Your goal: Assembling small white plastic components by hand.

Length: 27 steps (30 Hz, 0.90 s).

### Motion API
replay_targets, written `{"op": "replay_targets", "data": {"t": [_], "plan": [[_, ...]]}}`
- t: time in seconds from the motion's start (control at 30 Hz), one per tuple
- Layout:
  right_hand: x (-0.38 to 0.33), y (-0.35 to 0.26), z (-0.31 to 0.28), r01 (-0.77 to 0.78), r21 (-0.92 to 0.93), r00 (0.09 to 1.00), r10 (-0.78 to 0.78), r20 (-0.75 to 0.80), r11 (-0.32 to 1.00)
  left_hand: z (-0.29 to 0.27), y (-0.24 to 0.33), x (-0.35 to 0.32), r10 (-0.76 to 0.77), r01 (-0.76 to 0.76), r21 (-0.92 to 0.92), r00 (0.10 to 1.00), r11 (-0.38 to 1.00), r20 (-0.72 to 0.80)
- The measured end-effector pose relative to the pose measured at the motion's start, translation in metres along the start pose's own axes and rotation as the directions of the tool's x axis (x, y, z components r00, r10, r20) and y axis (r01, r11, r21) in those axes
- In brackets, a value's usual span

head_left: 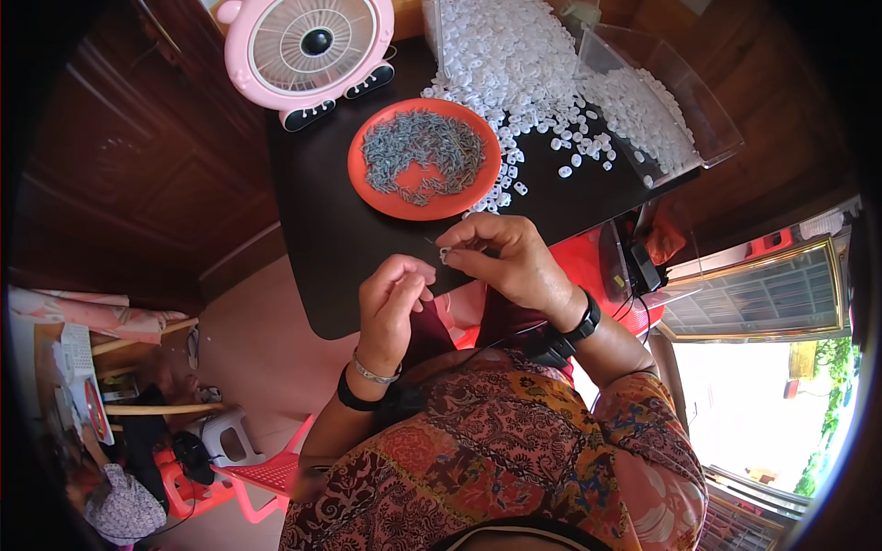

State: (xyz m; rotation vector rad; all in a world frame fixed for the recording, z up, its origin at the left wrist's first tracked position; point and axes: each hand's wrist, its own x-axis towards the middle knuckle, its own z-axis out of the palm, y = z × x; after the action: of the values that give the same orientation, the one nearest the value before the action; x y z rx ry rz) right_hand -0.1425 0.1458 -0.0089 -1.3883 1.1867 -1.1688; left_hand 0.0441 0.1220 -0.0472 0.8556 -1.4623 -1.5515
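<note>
Between the thumb and fingers of my right hand (514, 264) is a small white plastic piece (445, 255), held just over the near edge of the black table (349, 266). A thin dark sliver, perhaps a screw, shows by those fingertips. My left hand (393, 301) is close by on the left, thumb against curled fingers; whatever they may hold is hidden. Beyond both hands sits an orange plate (361, 188) with many small grey screws (424, 147). To its right spreads a big heap of white two-holed plastic pieces (514, 60), some scattered toward me.
A pink fan (317, 41) stands at the table's far left. At the far right, a clear plastic bin (721, 138) lies tilted with more white pieces. A red stool (583, 266) is right of my knees. Behind at left are a red chair (266, 473) and another person (129, 500).
</note>
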Motion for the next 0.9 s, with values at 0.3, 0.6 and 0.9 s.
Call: {"op": "replay_targets", "data": {"t": [0.3, 0.6, 0.9], "plan": [[-0.022, 0.025, 0.029, 0.084, 0.197, 0.987, -0.055, -0.148, 0.977, 0.009, 0.001, -0.001, -0.033, 0.033, 0.009, 0.994, 0.999, 0.106], [-0.027, 0.012, 0.032, 0.093, 0.016, 0.990, -0.090, -0.113, 0.996, 0.003, -0.002, -0.004, 0.001, -0.002, 0.029, 0.999, 1.000, 0.046], [-0.007, 0.013, 0.018, 0.254, -0.346, 0.958, -0.284, -0.038, 0.903, -0.007, -0.002, -0.003, 0.017, -0.017, -0.008, 0.997, 1.000, 0.077]]}}
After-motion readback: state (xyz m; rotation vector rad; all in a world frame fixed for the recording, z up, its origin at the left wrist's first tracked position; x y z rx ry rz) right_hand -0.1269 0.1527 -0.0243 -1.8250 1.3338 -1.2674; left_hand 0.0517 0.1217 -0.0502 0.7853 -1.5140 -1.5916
